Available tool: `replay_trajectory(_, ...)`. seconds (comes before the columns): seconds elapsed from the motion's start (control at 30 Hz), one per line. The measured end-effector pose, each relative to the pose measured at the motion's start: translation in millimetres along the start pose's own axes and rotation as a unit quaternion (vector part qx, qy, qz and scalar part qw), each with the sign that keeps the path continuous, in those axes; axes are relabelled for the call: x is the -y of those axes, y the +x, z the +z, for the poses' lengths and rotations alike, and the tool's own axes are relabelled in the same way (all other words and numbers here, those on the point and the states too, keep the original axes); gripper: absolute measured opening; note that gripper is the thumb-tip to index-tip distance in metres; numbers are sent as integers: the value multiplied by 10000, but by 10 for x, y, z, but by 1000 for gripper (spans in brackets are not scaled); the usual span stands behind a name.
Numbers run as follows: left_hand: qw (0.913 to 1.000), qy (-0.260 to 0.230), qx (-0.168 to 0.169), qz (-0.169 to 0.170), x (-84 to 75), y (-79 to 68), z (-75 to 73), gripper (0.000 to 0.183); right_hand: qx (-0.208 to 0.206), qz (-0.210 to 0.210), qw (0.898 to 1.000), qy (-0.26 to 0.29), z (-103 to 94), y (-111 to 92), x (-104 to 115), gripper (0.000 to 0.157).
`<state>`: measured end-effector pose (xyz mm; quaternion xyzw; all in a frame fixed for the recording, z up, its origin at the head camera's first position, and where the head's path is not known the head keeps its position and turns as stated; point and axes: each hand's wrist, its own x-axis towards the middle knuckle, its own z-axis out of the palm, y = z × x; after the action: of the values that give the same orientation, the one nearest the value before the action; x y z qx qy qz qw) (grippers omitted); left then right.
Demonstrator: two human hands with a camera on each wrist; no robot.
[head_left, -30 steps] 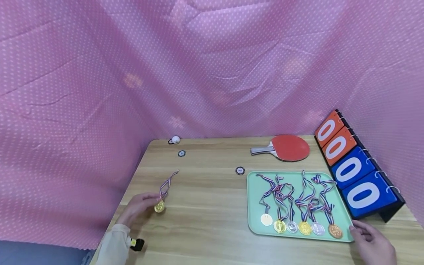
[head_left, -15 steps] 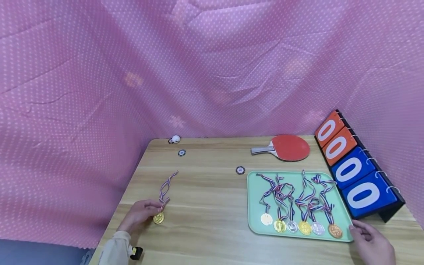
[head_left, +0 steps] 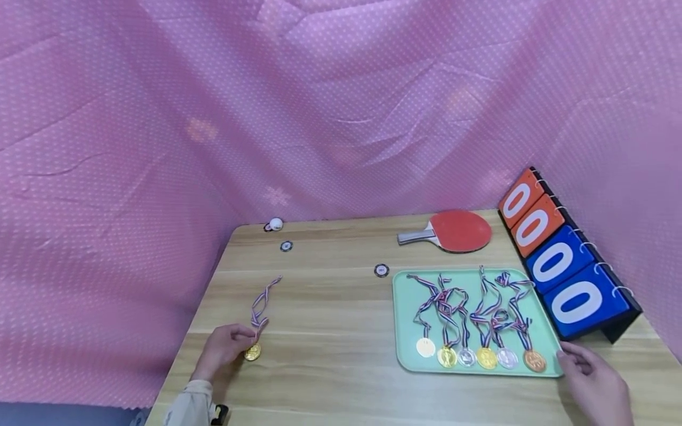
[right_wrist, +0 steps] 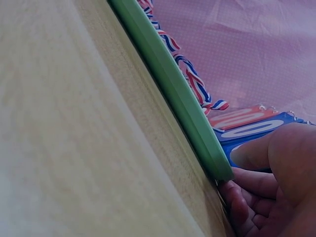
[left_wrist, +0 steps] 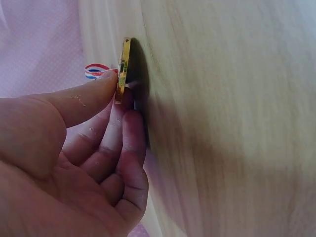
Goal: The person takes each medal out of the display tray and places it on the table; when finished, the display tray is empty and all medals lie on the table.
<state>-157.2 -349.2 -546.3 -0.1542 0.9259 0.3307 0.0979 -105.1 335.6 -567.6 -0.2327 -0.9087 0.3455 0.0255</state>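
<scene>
In the head view, my left hand [head_left: 224, 352] holds a gold medal [head_left: 253, 352] low at the table's left side. Its striped ribbon [head_left: 260, 307] stretches away across the wood. The left wrist view shows thumb and fingers pinching the medal [left_wrist: 123, 69] near its ribbon end, the disc seen edge-on close to the tabletop. My right hand [head_left: 597, 378] grips the near right corner of a green tray [head_left: 405, 355]. Thumb and fingers meet around that tray corner [right_wrist: 217, 163] in the right wrist view. Several gold, silver and bronze medals [head_left: 487, 358] lie on the tray, their ribbons tangled.
A flip scoreboard [head_left: 565, 266] showing zeros stands right of the tray. Behind the tray lies a red table tennis bat [head_left: 459, 231]. A white ball [head_left: 276, 223] and round chips [head_left: 381, 270] dot the table [head_left: 330, 343]. Pink cloth [head_left: 346, 118] hangs behind.
My left hand has drawn the gold medal slightly toward the near edge, its ribbon trailing behind. My right hand stays at the tray corner. The head view has shifted a little.
</scene>
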Motion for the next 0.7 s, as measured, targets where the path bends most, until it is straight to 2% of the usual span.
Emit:
replay_trajectory(0.23, 9990, 402, -60, 208, -45, -39, -36, 16, -156, -550, 9983, 146, 4, 6, 6, 44)
replay_trajectory(0.4, 9968, 689, -38, 392, -192, -86, -185, 18, -239, -639, 9973, 280, 27, -4, -4, 40)
replay_trajectory(0.47, 9965, 646, -167, 497, -326, -86, -239, 21, -228, -587, 9976, 293, 33, -11, -13, 40)
replay_trajectory(0.57, 9953, 505, -383, 730, -610, -62, -230, 26, -228, -500, 9981, 277, 37, -26, -22, 41)
replay_trajectory(0.63, 9936, 371, -493, 947, -848, -42, -144, 27, -245, -458, 9982, 288, 41, -35, -30, 41)
replay_trajectory(0.7, 9918, 191, -501, 1162, -1116, -42, 12, 28, -264, -416, 9983, 300, 45, -39, -39, 42)
